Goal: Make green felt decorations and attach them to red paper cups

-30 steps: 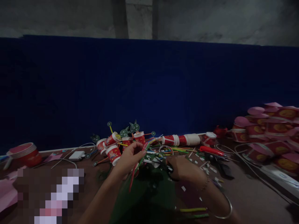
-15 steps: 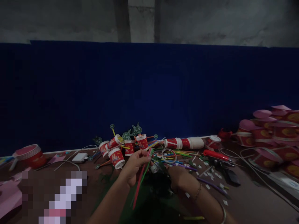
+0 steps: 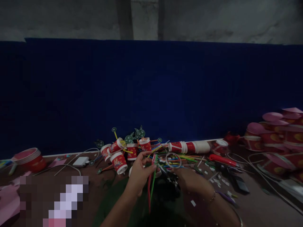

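Note:
My left hand (image 3: pixel 140 171) is closed around a red straw (image 3: pixel 149 192) and a green straw (image 3: pixel 153 184), pinched near their upper ends between thumb and fingers. Both hang down below the hand, over a dark green patch (image 3: pixel 118 198) on the table. Close by on the right, my right hand (image 3: pixel 193 181) has its fingers curled around a dark tool (image 3: pixel 172 180) with shiny metal parts. Blur and shadow hide what kind of tool it is. Just beyond the hands, red paper cups (image 3: pixel 119 162) with figures and straws attached lie in a cluster.
Loose coloured straws (image 3: pixel 189 157) and a roll of tape (image 3: pixel 173 160) lie behind the hands. Stacked cups (image 3: pixel 199 147) rest along the blue partition (image 3: pixel 151 88). A red-handled tool (image 3: pixel 222 159), cables, white scraps (image 3: pixel 216 182) and pink-topped cups (image 3: pixel 254 142) occupy the right.
My left hand has come slightly nearer and right, and the two straws hang more upright. My right hand has shifted right. The whole view has moved a little.

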The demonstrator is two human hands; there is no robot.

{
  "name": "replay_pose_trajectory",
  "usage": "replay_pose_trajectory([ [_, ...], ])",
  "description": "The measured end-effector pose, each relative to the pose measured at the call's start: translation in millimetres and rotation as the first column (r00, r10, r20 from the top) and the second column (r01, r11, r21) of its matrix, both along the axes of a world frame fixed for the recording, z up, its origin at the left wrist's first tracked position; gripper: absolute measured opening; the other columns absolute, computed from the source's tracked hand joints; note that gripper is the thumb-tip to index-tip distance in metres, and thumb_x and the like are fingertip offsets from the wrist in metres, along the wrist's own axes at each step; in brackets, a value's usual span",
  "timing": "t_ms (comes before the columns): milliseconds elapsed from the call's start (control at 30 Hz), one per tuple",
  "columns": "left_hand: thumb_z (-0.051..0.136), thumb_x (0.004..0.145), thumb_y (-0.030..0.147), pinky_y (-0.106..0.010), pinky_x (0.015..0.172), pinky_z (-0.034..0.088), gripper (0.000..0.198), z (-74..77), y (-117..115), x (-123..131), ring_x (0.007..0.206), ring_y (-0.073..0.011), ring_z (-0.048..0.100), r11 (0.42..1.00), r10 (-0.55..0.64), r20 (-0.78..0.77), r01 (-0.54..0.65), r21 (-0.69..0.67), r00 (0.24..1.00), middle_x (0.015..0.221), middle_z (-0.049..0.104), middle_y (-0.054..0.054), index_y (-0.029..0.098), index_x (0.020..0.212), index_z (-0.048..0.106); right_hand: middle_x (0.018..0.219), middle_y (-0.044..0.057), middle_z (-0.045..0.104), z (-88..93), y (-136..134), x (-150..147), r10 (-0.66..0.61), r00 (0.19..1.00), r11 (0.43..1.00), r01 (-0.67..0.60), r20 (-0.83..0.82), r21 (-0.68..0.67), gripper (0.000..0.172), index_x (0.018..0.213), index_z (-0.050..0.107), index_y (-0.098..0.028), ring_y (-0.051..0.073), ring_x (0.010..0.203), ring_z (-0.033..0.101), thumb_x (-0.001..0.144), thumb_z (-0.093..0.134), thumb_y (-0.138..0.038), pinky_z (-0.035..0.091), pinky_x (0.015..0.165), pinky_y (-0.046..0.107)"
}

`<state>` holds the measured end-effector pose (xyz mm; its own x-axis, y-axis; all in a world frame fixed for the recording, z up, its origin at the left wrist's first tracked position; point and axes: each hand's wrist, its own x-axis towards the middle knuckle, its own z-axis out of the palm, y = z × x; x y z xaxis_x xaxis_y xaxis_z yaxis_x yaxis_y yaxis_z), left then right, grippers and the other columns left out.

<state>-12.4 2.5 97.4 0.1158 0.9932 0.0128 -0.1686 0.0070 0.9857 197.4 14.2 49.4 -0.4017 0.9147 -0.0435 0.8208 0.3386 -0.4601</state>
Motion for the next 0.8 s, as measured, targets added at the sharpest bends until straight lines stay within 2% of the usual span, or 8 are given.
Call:
replay_pose_trajectory([
  [67, 0.067, 0.065, 0.02, -0.029, 0.064, 0.051, 0.046, -1.5, 0, 0, 0.064, -0.0146, 0.065, 1.0, -0.011, -0.013, 0.011, 0.017, 1.0, 0.081, 0.059, 0.003, 0.022, 0.106, 0.046, 0.081, 0.011, 0.068, 8.9, 0, -5, -0.052, 0.998, 0.998, 0.053, -0.027, 0.019, 0.02, 0.081, 0.065, -0.015, 0.025, 0.078, 0.062, 0.073, 0.047, -0.013, 0.042, 0.068, 0.03],
  [133, 0.065, 0.065, 0.018, -0.027, 0.062, 0.05, 0.047, -2.1, 0, 1, 0.061, -0.0126, 0.063, 0.999, -0.026, -0.038, 0.028, 0.033, 0.999, 0.081, 0.058, 0.003, 0.022, 0.107, 0.045, 0.073, 0.007, 0.066, 19.6, 2, -16, -0.108, 0.969, 0.993, 0.116, -0.221, 0.022, 0.02, 0.076, 0.063, -0.016, 0.019, 0.068, 0.06, 0.079, 0.044, -0.018, 0.04, 0.063, 0.027],
  [200, 0.065, 0.064, 0.017, -0.023, 0.057, 0.047, 0.047, -2.2, -1, 2, 0.058, -0.0104, 0.06, 0.999, -0.016, -0.08, 0.02, 0.048, 0.997, 0.077, 0.056, 0.004, 0.021, 0.108, 0.046, 0.067, 0.004, 0.062, 29.8, 3, -30, -0.148, 0.856, 0.989, 0.123, -0.495, -0.083, 0.028, 0.07, 0.058, -0.016, 0.014, 0.056, 0.054, 0.085, 0.039, -0.029, 0.038, 0.053, 0.023],
  [300, 0.064, 0.062, 0.014, -0.018, 0.049, 0.041, 0.049, -2.1, 0, 6, 0.052, -0.008, 0.053, 0.999, 0.026, -0.136, -0.02, 0.042, 0.99, 0.071, 0.053, 0.006, 0.02, 0.108, 0.046, 0.055, -0.001, 0.054, 39.1, 5, -50, -0.25, 0.653, 0.961, 0.075, -0.715, -0.267, 0.033, 0.068, 0.057, -0.016, 0.01, 0.045, 0.044, 0.083, 0.043, -0.042, 0.031, 0.043, 0.021],
  [433, 0.06, 0.063, 0.013, -0.019, 0.049, 0.041, 0.05, -1.0, -1, 5, 0.055, -0.0096, 0.054, 0.999, 0.039, -0.152, -0.033, 0.042, 0.988, 0.072, 0.055, 0.004, 0.02, 0.11, 0.044, 0.061, 0.0, 0.06, 39.0, 8, -65, -0.175, 0.488, 0.975, -0.037, -0.855, -0.22, 0.022, 0.07, 0.061, -0.015, 0.012, 0.056, 0.052, 0.072, 0.06, -0.037, 0.04, 0.055, 0.023],
  [567, 0.065, 0.061, 0.015, -0.025, 0.064, 0.047, 0.048, 5.0, -4, -6, 0.075, -0.0155, 0.06, 0.988, -0.035, -0.249, 0.071, 0.137, 0.968, 0.085, 0.062, -0.002, 0.019, 0.107, 0.051, 0.062, 0.0, 0.06, 37.9, 9, -67, -0.114, 0.542, 0.994, 0.061, -0.833, -0.096, 0.019, 0.068, 0.064, -0.014, 0.013, 0.06, 0.053, 0.073, 0.059, -0.032, 0.04, 0.059, 0.023],
  [667, 0.067, 0.065, 0.026, -0.026, 0.064, 0.047, 0.032, 12.1, -6, -13, 0.073, -0.0163, 0.06, 0.975, 0.029, -0.361, 0.054, 0.216, 0.932, 0.083, 0.064, -0.002, 0.019, 0.096, 0.061, 0.056, -0.002, 0.054, 41.4, 5, -67, -0.079, 0.644, 0.993, 0.117, -0.761, -0.004, 0.02, 0.063, 0.063, -0.014, 0.011, 0.055, 0.047, 0.075, 0.058, -0.03, 0.035, 0.053, 0.021],
  [800, 0.063, 0.07, 0.033, -0.025, 0.061, 0.044, 0.018, 22.7, -6, -22, 0.066, -0.0163, 0.058, 0.96, 0.162, -0.406, -0.049, 0.274, 0.9, 0.068, 0.065, -0.002, 0.016, 0.075, 0.066, 0.056, -0.003, 0.051, 51.5, -1, -67, -0.016, 0.698, 0.999, 0.038, -0.716, 0.014, 0.017, 0.063, 0.061, -0.014, 0.01, 0.054, 0.044, 0.073, 0.06, -0.028, 0.031, 0.05, 0.021],
])
